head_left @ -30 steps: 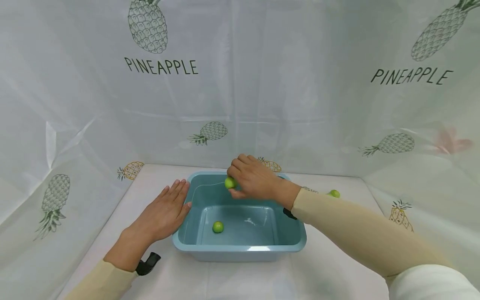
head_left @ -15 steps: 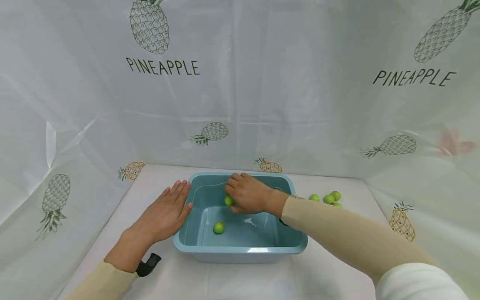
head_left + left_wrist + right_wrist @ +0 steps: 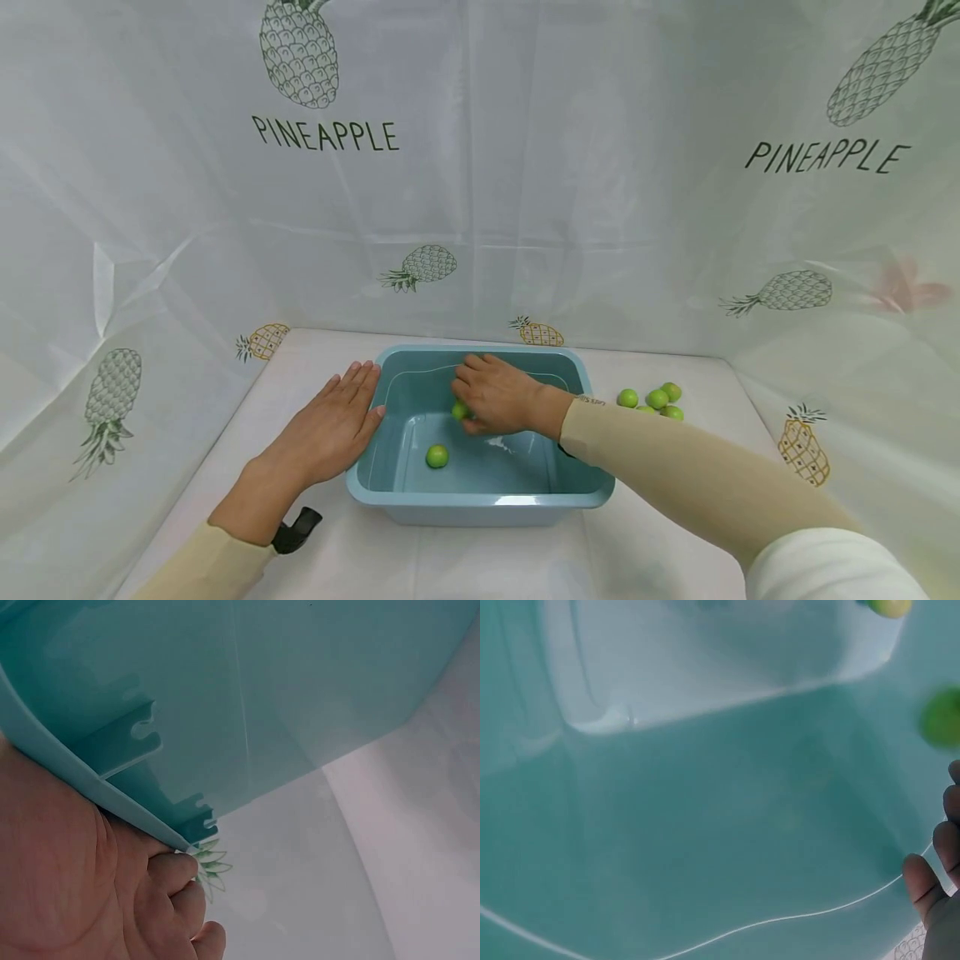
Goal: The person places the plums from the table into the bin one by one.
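My left hand [image 3: 326, 425] lies flat with straight fingers along the left rim of a blue plastic basin [image 3: 480, 500]. In the left wrist view, its fingers [image 3: 176, 881] touch the rim from outside. Inside the basin, my right hand [image 3: 498, 398] reaches low, palm down, partly covering a green lime [image 3: 459, 411]. The right wrist view shows that lime [image 3: 943, 720] blurred, just off the loosely bent fingers [image 3: 946, 840], with a narrow gap between; the thumb is out of that frame. Another lime [image 3: 437, 456] sits on the basin floor.
Several more limes [image 3: 657, 399] lie on the white table cover [image 3: 660, 517] right of the basin, some partly behind the right sleeve [image 3: 675, 467]. A pineapple-print sheet [image 3: 570, 200] hangs behind and at both sides.
My right hand has gone down deeper into the basin with the lime, which now shows apart from the fingers. The table limes have come out from behind the sleeve. The left hand stays put.
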`<state>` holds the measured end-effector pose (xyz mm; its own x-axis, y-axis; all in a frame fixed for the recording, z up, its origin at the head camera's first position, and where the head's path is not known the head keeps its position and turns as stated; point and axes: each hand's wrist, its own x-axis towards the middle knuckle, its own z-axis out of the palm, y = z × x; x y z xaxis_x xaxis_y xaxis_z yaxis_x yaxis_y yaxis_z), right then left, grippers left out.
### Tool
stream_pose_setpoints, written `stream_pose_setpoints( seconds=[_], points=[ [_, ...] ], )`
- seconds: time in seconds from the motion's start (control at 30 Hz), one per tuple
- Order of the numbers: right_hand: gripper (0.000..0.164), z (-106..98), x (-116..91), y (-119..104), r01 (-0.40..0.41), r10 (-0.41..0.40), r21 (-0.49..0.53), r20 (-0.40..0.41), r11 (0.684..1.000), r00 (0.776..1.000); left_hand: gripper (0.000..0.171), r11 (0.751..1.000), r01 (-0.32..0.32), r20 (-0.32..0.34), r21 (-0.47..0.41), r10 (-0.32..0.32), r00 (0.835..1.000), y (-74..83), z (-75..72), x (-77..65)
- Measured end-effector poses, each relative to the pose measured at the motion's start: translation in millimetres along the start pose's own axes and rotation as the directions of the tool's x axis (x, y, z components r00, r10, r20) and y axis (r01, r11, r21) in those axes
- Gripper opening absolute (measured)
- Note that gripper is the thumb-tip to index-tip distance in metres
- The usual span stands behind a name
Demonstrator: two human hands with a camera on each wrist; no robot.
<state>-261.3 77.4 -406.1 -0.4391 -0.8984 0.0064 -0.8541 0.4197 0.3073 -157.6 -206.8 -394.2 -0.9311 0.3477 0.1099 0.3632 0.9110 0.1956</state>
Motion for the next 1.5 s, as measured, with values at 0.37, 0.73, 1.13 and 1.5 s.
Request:
stream_pose_setpoints(
  seconds=[0.37, 0.73, 1.13, 1.5],
  points=[
    [0.034, -26.7, -11.8, 19.4, -0.045, 0.047, 0.013, -0.163, 0.999, 0.986, 0.066, 1.000, -0.004, 0.011, -0.005, 0.004, 1.000, -0.7, -0.5, 1.1],
    [0.030, -69.3, -62.3, 66.9, -0.227, 0.254, 0.123, -0.291, 0.966, 0.923, 0.065, 1.000, 0.006, 0.005, -0.011, -0.006, 1.000, -0.5, -2.9, 0.5],
    [0.034, -18.0, -171.7, 97.9, -0.442, 0.432, 0.023, -0.254, 0.897, 0.865, 0.066, 1.000, 0.007, 0.025, -0.028, -0.006, 1.000, -0.6, -1.6, 1.1],
    [0.043, 47.7, -236.4, 92.3, -0.483, 0.479, -0.031, -0.096, 0.875, 0.873, 0.066, 1.000, 0.003, 0.016, -0.024, -0.003, 1.000, 0.0, 1.3, 1.6]
  ],
)
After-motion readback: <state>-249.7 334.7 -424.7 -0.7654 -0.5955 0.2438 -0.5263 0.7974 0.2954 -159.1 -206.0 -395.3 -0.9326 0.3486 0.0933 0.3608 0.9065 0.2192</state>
